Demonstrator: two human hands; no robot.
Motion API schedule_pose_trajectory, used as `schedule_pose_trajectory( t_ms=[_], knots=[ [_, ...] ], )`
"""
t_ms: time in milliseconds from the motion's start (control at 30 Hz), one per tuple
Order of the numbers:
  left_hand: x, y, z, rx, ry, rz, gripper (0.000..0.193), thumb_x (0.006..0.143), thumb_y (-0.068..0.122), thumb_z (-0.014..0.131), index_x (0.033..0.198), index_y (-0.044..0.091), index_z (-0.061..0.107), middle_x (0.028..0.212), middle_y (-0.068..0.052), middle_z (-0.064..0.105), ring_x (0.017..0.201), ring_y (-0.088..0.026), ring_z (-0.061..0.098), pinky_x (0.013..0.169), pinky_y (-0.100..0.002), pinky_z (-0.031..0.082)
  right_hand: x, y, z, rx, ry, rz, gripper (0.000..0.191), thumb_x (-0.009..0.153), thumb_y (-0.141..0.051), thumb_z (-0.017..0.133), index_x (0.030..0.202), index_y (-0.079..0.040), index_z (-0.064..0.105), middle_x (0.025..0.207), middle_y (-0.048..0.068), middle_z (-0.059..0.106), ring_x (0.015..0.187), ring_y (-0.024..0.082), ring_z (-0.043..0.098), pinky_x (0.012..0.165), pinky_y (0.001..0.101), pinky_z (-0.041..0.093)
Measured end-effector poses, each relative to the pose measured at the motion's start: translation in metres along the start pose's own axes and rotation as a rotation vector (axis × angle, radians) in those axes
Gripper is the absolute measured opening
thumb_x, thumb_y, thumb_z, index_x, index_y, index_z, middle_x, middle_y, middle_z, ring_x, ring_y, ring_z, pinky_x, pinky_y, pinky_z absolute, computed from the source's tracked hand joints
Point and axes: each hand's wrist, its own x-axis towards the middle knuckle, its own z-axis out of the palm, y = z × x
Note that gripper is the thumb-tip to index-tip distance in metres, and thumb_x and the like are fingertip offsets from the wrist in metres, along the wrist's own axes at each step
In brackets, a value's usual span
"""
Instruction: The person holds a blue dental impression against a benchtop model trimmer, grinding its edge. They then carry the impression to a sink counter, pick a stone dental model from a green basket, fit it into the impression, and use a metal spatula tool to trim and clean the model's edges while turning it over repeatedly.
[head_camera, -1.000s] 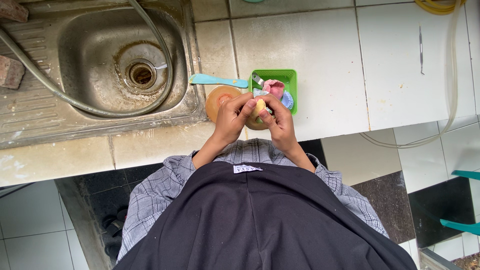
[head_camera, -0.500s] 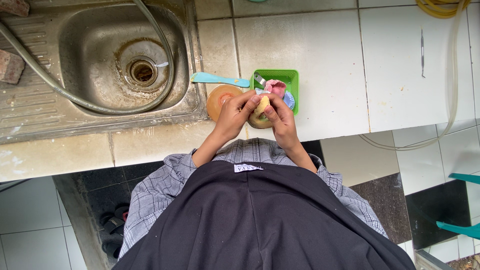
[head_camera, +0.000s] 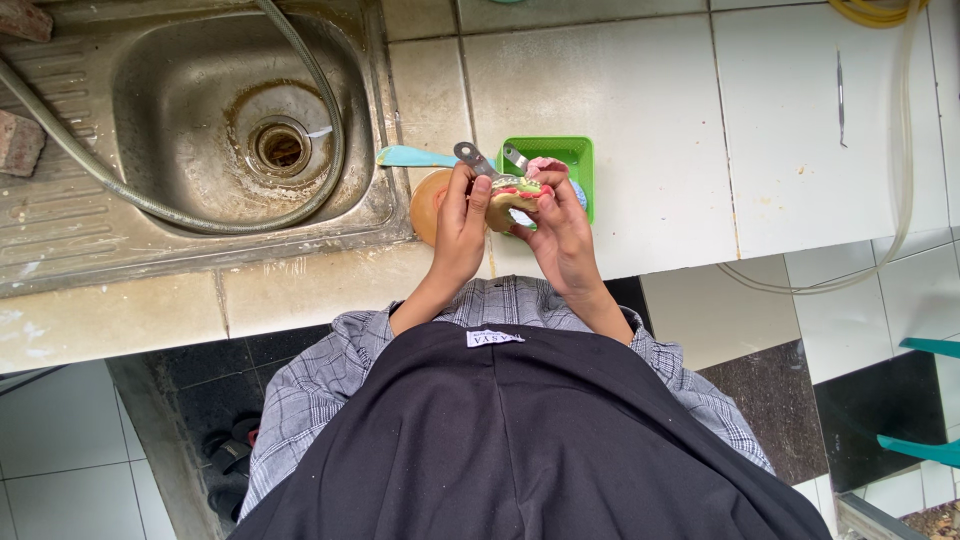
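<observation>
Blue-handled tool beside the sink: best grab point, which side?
Grip the blue-handled tool by its free handle end, coming from above on the sink side. It lies flat on the counter; its other end runs toward the left hand and looks hidden there.

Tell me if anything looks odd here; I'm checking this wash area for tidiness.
Yes. A brick sits on the sink's draining board, and a hose loops through the stained basin. Both hands, left hand and right hand, hold a small object over the counter.

Grey-and-white checked sleeves (head_camera: 330, 375) run back from both bare hands (head_camera: 462, 215) — over them a plain black apron (head_camera: 520, 450) with a small white label (head_camera: 494, 338).
</observation>
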Motion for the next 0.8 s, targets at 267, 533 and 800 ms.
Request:
schedule_pose_trajectory(
  t_ms=[267,533,800],
  knots=[
    [0.008,0.018,-0.001,0.3,0.114,0.086,0.035,0.114,0.035,0.045,0.104,0.002,0.051,0.082,-0.011,0.054,0.073,-0.02,0.051,0.067,-0.035,0.043,-0.001,0.014,-0.007,-0.167,0.009,0.087,0.038,0.109,-0.032,0.054,0.131,-0.001,0.056,0.125,0.014,0.067,0.114,0.026,0.069,0.101,0.0466,0.06],
    [0.009,0.021,-0.009,0.245,0.043,0.053,0.034,0.11,0.033,0.052,0.098,0.001,0.053,0.077,-0.007,0.057,0.07,-0.014,0.054,0.064,-0.031,0.044,-0.003,0.014,-0.008,-0.228,-0.056,0.079,0.047,0.111,-0.035,0.052,0.137,0.004,0.056,0.124,0.014,0.067,0.112,0.024,0.068,0.104,0.0396,0.054],
    [0.012,0.021,-0.017,0.23,-0.042,0.093,0.034,0.11,0.032,0.055,0.096,0.001,0.054,0.079,-0.006,0.052,0.072,-0.012,0.05,0.066,-0.03,0.044,-0.004,0.01,-0.004,-0.262,-0.075,0.091,0.049,0.111,-0.035,0.051,0.138,0.005,0.055,0.123,0.012,0.066,0.111,0.02,0.064,0.103,0.0377,0.051]
  ],
)
